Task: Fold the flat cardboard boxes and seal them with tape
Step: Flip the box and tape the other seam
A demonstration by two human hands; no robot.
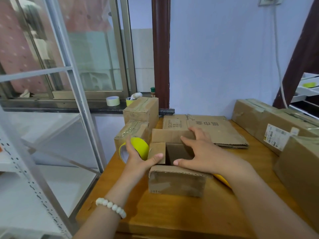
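Note:
A small cardboard box (176, 183) stands on the wooden table (155, 213) with its top flaps partly open. My left hand (139, 157) grips a yellow tape roll (139, 146) at the box's left side, its thumb on the left flap. My right hand (200, 150) lies spread over the top, fingers pressing the far flap (169, 136) and thumb on the near flap. A stack of flat cardboard boxes (219, 130) lies just behind.
Two sealed small boxes (141, 111) stand at the table's back left. Larger boxes (276, 125) line the right side. A yellow object (221, 180) peeks from under my right wrist. Tape rolls (113, 100) sit on the window sill. A metal shelf frame stands left.

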